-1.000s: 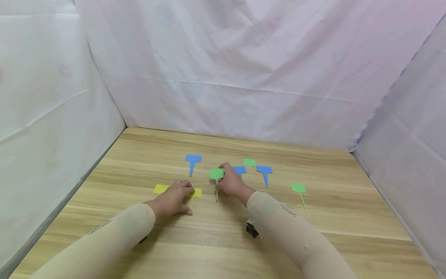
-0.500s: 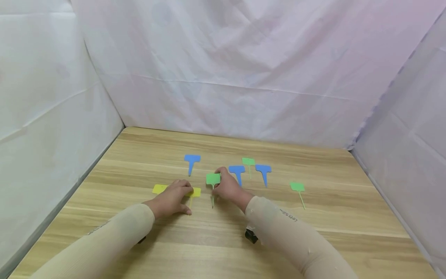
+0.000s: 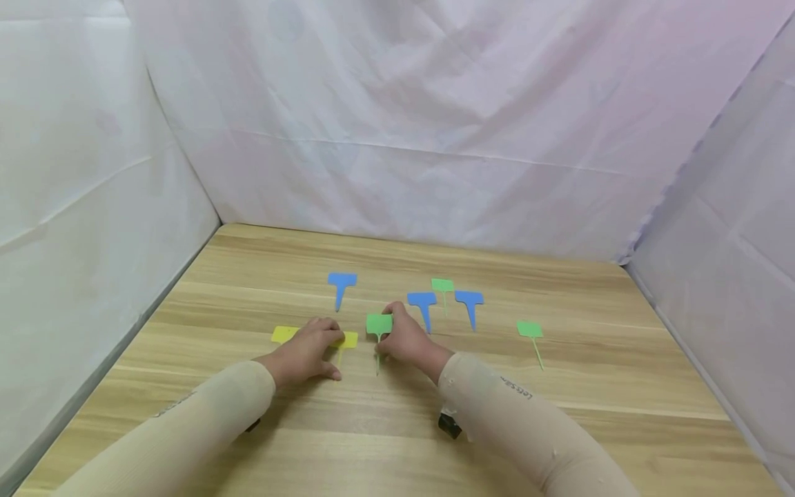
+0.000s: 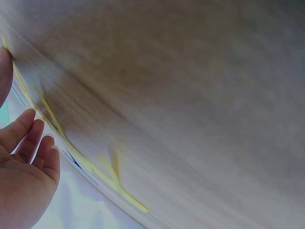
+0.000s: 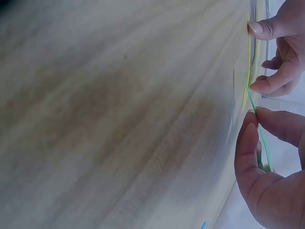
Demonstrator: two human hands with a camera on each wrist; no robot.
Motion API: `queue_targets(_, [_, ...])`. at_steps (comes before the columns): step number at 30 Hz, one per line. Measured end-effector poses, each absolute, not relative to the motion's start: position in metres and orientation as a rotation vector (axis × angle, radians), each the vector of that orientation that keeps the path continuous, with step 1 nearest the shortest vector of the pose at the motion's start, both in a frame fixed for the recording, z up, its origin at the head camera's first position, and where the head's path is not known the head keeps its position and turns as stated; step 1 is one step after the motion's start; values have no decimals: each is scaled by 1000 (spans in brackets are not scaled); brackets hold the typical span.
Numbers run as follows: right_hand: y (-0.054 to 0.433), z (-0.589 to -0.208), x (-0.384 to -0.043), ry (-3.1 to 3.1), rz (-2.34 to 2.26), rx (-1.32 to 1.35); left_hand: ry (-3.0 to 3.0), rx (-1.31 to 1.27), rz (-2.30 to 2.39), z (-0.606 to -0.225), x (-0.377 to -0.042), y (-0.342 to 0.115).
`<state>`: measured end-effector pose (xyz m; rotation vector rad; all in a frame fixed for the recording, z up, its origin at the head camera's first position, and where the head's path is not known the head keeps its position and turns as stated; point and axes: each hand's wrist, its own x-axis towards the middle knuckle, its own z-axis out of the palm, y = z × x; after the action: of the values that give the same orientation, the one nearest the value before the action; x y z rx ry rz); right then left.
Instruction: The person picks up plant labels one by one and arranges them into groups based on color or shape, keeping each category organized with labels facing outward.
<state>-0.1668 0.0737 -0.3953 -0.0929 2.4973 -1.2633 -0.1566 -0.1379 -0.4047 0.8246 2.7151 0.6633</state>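
Observation:
My right hand (image 3: 411, 339) pinches a green T-shaped plant label (image 3: 378, 324) between thumb and fingers. In the right wrist view the green label's edge (image 5: 267, 148) shows as a thin line, its tip angled toward the table. My left hand (image 3: 306, 353) rests with thumb and fingers spread over the yellow plant labels. One yellow label (image 3: 350, 339) shows right of its fingers and another yellow label (image 3: 283, 334) pokes out on the left; whatever lies beneath the hand is hidden. In the left wrist view, yellow labels (image 4: 90, 164) lie on the wood by the fingertips.
Blue labels lie further back: one blue label (image 3: 341, 281) at left, a blue label (image 3: 422, 300) and another blue label (image 3: 469, 299) right of centre. A green label (image 3: 442, 284) lies behind them, another green label (image 3: 530, 330) rightward. White cloth (image 3: 422, 138) borders the wooden table (image 3: 348, 442).
My right hand has brought the green label slightly left and nearer to me, uncovering the middle blue label. The left hand has stayed in place on the yellow labels.

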Motion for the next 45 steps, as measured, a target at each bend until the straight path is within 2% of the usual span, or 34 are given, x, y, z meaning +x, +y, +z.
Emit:
queue_targets(23, [63, -401, -159, 2463, -1270, -162, 2712, 836, 660, -405, -158, -139])
queue_targets(45, [62, -404, -153, 2639, -1007, -276, 2717, 854, 654, -408, -159, -140])
